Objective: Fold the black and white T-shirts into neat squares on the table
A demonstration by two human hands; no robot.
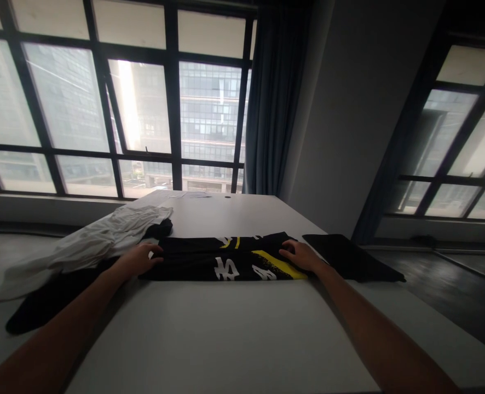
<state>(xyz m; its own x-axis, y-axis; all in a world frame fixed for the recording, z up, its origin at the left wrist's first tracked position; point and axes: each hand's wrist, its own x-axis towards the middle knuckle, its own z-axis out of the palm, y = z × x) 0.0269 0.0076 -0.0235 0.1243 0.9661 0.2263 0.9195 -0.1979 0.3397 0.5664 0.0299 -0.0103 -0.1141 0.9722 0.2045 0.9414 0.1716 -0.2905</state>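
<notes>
A black garment (197, 264) with white lettering and a yellow stripe lies folded into a wide band across the white table. At its left end, my left hand (139, 258) is closed on the cloth, thumb and forefinger curled at the edge. My right hand (300, 255) grips the opposite end close to the yellow stripe, its fingers bent onto the fabric. Parts of the fingers of both hands are hidden. The band looks mostly flat, with a crease running along its length.
Crumpled white clothing (98, 232) and black cloth (57, 293) are heaped on the left. A flat black folded piece (349, 257) lies at the right. Papers (189, 194) rest at the far end of the white table (226, 334), before the windows and a dark curtain (273, 109).
</notes>
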